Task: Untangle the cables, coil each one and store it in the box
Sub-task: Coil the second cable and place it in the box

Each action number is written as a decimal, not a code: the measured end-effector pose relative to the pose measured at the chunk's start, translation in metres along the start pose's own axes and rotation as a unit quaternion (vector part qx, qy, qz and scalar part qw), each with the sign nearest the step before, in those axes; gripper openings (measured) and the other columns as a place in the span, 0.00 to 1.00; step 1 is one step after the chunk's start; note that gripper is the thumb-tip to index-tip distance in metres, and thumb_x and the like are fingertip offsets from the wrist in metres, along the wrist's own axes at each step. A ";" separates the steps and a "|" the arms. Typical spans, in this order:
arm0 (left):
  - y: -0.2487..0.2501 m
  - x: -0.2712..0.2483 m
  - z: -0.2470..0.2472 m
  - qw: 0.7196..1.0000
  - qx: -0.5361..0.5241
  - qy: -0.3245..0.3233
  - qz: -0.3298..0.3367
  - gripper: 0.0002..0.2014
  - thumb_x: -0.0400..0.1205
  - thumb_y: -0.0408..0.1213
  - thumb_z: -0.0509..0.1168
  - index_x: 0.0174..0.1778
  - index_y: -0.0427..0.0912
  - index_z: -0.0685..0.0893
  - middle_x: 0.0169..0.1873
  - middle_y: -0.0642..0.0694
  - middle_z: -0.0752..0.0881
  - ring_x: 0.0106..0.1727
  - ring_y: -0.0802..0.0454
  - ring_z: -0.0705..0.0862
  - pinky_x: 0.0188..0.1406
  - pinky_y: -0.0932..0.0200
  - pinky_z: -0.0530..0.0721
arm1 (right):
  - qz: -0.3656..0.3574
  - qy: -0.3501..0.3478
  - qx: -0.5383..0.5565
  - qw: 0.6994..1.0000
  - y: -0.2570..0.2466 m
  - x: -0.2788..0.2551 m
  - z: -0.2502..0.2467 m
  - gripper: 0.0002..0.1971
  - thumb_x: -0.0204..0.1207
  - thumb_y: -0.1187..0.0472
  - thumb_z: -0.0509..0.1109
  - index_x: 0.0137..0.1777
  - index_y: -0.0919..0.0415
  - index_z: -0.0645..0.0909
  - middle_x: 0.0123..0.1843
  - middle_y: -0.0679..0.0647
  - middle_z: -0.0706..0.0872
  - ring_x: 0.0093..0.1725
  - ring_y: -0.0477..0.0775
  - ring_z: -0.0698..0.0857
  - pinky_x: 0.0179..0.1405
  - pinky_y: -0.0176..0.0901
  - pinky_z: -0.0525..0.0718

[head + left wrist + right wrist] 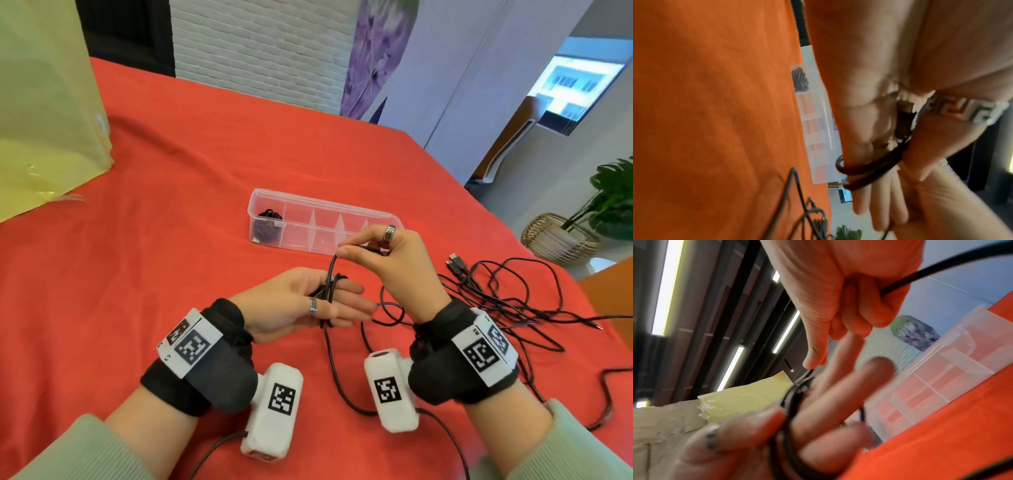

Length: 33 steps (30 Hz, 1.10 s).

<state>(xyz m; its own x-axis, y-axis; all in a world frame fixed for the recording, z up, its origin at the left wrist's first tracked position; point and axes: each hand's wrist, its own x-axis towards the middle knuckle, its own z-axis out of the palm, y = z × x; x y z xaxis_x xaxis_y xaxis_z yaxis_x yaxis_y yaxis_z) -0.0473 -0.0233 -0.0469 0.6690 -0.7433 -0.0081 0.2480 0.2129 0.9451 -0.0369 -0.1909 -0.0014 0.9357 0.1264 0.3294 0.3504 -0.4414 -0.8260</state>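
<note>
Head view: wrist tags [191, 339] with square codes, "R3" barely legible.

We are seeing the box [322, 222] lying beyond both hands, a coiled cable [269, 224] in its left compartment, tangled cables [507, 301] lying to its right.

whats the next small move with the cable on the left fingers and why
Probably carry the right hand around for another wrap. It pinches the black cable just above the left hand, whose straight fingers already bear a few turns, and a long slack run trails over the red tablecloth.
</note>
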 end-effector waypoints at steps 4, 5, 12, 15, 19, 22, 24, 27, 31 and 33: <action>0.002 -0.003 -0.003 0.995 -0.077 -0.038 0.048 0.20 0.75 0.19 0.59 0.63 0.33 0.77 0.59 0.36 0.86 0.63 0.40 0.84 0.61 0.52 0.83 | 0.046 -0.108 -0.051 0.992 0.014 0.003 -0.003 0.05 0.76 0.66 0.71 0.40 0.59 0.87 0.33 0.63 0.86 0.32 0.44 0.79 0.38 0.34 0.77; 0.004 -0.004 -0.003 0.992 -0.092 -0.058 0.063 0.19 0.76 0.21 0.61 0.63 0.32 0.78 0.59 0.36 0.86 0.62 0.40 0.84 0.60 0.52 0.83 | 0.058 -0.154 -0.071 0.984 0.017 0.004 -0.004 0.07 0.78 0.68 0.67 0.43 0.60 0.87 0.35 0.56 0.87 0.34 0.40 0.82 0.40 0.31 0.79; 0.015 -0.001 -0.002 0.972 -0.131 0.110 0.162 0.16 0.77 0.25 0.64 0.61 0.33 0.79 0.56 0.39 0.88 0.59 0.43 0.86 0.55 0.57 0.86 | 0.024 -0.304 -0.257 0.917 0.017 -0.011 0.006 0.12 0.83 0.53 0.62 0.53 0.54 0.86 0.23 0.44 0.76 0.26 0.39 0.76 0.31 0.30 0.71; 0.011 0.003 -0.002 0.961 -0.089 0.180 0.190 0.16 0.76 0.28 0.64 0.60 0.36 0.80 0.55 0.40 0.89 0.59 0.44 0.86 0.59 0.56 0.85 | -0.004 -0.328 -0.289 0.899 -0.001 -0.025 0.013 0.13 0.84 0.56 0.59 0.49 0.57 0.85 0.23 0.43 0.74 0.27 0.35 0.77 0.30 0.26 0.69; 0.010 0.006 0.000 0.953 -0.027 0.227 0.200 0.13 0.81 0.24 0.59 0.57 0.40 0.81 0.49 0.46 0.90 0.56 0.49 0.88 0.57 0.61 0.85 | -0.012 -0.311 -0.314 0.897 -0.002 -0.036 0.017 0.13 0.84 0.57 0.55 0.41 0.61 0.75 0.26 0.47 0.74 0.27 0.49 0.74 0.33 0.41 0.73; 0.008 0.007 0.003 0.944 0.084 0.258 0.190 0.13 0.81 0.23 0.61 0.57 0.44 0.80 0.50 0.51 0.89 0.52 0.60 0.88 0.53 0.69 0.83 | -0.009 -0.313 -0.363 0.877 -0.002 -0.038 0.019 0.12 0.85 0.56 0.53 0.40 0.60 0.66 0.27 0.53 0.70 0.28 0.61 0.69 0.34 0.53 0.69; 0.004 0.008 0.004 0.935 0.145 0.276 0.167 0.13 0.82 0.24 0.61 0.58 0.45 0.78 0.51 0.50 0.88 0.52 0.61 0.87 0.57 0.68 0.82 | -0.011 -0.311 -0.408 0.858 -0.005 -0.038 0.019 0.11 0.85 0.56 0.52 0.42 0.60 0.66 0.27 0.51 0.68 0.29 0.62 0.69 0.33 0.51 0.67; 0.000 0.010 0.001 0.917 0.244 0.290 0.124 0.13 0.82 0.27 0.61 0.62 0.41 0.77 0.52 0.48 0.87 0.57 0.56 0.85 0.62 0.67 0.79 | -0.020 -0.310 -0.454 0.835 -0.007 -0.034 0.012 0.10 0.85 0.54 0.50 0.45 0.58 0.65 0.27 0.50 0.68 0.31 0.62 0.70 0.34 0.50 0.69; -0.002 0.009 -0.002 0.902 0.326 0.275 0.057 0.15 0.84 0.32 0.59 0.67 0.41 0.75 0.51 0.49 0.87 0.49 0.59 0.87 0.48 0.77 0.77 | -0.004 -0.314 -0.433 0.845 -0.020 -0.021 -0.008 0.10 0.85 0.53 0.54 0.49 0.57 0.72 0.34 0.49 0.77 0.37 0.56 0.77 0.42 0.51 0.76; -0.001 0.009 -0.003 0.904 0.326 0.274 0.030 0.14 0.84 0.35 0.59 0.66 0.44 0.75 0.46 0.48 0.90 0.48 0.63 0.86 0.48 0.76 0.76 | -0.011 -0.304 -0.436 0.847 -0.030 -0.016 -0.019 0.10 0.84 0.53 0.57 0.53 0.55 0.78 0.35 0.46 0.78 0.39 0.51 0.76 0.43 0.45 0.75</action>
<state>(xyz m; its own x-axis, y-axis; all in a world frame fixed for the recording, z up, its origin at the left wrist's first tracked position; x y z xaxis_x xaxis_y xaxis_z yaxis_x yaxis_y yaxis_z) -0.0393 -0.0280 -0.0491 0.9587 -0.2785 0.0571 -0.1460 -0.3100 0.9395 -0.0627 -0.1964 0.0264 0.8706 0.4601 -0.1742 0.4524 -0.8878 -0.0841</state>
